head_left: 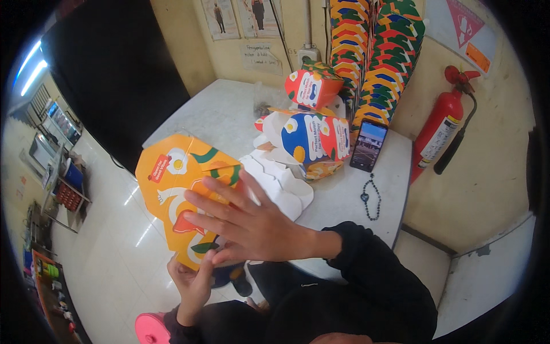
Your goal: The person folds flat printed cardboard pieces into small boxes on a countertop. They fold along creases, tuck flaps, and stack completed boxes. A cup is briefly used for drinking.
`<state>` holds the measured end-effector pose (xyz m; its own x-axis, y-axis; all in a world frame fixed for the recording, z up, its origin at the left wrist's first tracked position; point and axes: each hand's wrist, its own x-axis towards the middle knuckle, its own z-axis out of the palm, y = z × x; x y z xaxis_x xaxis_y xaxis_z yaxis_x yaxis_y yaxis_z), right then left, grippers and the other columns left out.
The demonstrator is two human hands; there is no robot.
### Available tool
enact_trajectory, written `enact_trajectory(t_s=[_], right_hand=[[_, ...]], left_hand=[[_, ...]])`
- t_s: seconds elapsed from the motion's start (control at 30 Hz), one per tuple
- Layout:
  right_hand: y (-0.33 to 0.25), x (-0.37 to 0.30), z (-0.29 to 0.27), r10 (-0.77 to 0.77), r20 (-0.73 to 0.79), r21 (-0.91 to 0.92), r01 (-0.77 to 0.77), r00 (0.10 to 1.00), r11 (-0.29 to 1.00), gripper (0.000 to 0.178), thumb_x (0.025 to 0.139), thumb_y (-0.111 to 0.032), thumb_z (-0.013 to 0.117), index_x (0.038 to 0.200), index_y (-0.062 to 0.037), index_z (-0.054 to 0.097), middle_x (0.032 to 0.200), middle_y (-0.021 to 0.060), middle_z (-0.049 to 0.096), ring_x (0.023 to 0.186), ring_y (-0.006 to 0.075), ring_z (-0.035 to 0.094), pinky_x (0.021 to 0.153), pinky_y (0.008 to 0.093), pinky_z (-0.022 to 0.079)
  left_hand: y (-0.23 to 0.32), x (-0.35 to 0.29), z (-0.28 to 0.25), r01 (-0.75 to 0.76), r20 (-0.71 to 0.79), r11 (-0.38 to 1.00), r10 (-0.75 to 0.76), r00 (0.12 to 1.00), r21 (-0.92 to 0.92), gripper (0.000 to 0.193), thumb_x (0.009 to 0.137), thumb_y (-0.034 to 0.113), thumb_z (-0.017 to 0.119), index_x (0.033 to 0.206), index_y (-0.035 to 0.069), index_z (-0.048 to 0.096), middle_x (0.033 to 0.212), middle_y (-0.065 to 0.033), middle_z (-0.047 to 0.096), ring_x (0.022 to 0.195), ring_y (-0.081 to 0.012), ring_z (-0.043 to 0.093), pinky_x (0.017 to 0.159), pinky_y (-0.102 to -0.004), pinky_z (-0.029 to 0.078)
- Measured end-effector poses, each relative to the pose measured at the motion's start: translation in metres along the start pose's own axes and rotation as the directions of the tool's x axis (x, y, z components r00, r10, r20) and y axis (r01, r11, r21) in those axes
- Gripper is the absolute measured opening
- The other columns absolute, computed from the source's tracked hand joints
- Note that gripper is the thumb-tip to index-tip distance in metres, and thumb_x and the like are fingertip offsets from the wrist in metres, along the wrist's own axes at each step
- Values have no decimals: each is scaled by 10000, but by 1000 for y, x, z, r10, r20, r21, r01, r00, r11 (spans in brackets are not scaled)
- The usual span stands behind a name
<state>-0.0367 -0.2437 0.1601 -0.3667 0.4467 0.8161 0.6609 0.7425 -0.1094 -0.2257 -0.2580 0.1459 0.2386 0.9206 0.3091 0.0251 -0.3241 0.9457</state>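
A yellow cardboard food box (172, 183), printed with egg and leaf shapes and still mostly flat, is held up in front of me over the table's left edge. My left hand (192, 284) pinches its lower corner between thumb and fingers. My right hand (255, 223) lies across the face of the box with its fingers stretched out and spread, its thumb near the lower edge. Just beyond the right hand, white-backed flat cartons (281, 183) lie overlapped on the table.
On the pale table (338, 200), folded blue-and-red boxes (312, 137) and a red box (315, 89) stand behind the cartons. Tall stacks of nested boxes (389, 63) lean at the wall. A phone (368, 146) and beads (372, 203) lie right; a fire extinguisher (438, 126) hangs beyond.
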Motion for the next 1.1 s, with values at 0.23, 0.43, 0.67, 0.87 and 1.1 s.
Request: enact_trajectory(t_s=[0.23, 0.43, 0.67, 0.87, 1.1], right_hand=[[4, 7, 16, -27, -67, 295, 46, 997, 955, 608, 775, -529, 585, 1250, -165, 478, 1343, 48, 436, 1311, 244, 313, 1056, 599, 193], [-4, 2, 8, -13, -128, 550, 82, 992, 831, 357, 776, -288, 708, 1085, -163, 581, 1143, 12, 590, 1165, 213, 494, 1073, 540, 237], [3, -4, 4, 132, -148, 764, 29, 980, 645, 125, 796, -162, 696, 892, -141, 618, 967, 33, 614, 1068, 209, 540, 1086, 546, 194], [12, 0, 11, 103, 9, 721, -78, 995, 688, 108, 780, -266, 716, 787, -217, 621, 1283, 46, 473, 1311, 287, 273, 1081, 570, 11], [10, 4, 11, 200, 27, 544, -182, 979, 819, 239, 769, -381, 702, 691, -193, 575, 1378, 113, 356, 1358, 328, 142, 1066, 603, -12]], left_hand=[[-4, -26, -18, 104, 123, 972, -79, 989, -209, 604, 822, 232, 640, 1296, -24, 367, 1196, -142, 526, 1065, -223, 536, 933, -340, 416], [7, -14, -4, 278, 315, 914, -181, 932, -297, 737, 802, 354, 622, 1355, -12, 301, 1304, -156, 454, 1176, -254, 480, 990, -368, 382], [-7, -9, -4, 91, 186, 991, -72, 980, -96, 732, 820, 428, 539, 1364, 6, 289, 1313, -157, 440, 1183, -265, 476, 984, -392, 389], [-19, -20, -23, -50, 35, 999, 51, 998, -14, 736, 835, 490, 469, 1371, 23, 279, 1321, -158, 427, 1189, -274, 472, 979, -412, 395], [-14, -22, -11, -239, -211, 971, 233, 949, -6, 525, 920, 100, 514, 1375, 58, 256, 1290, -98, 420, 1185, -206, 451, 1002, -346, 368]])
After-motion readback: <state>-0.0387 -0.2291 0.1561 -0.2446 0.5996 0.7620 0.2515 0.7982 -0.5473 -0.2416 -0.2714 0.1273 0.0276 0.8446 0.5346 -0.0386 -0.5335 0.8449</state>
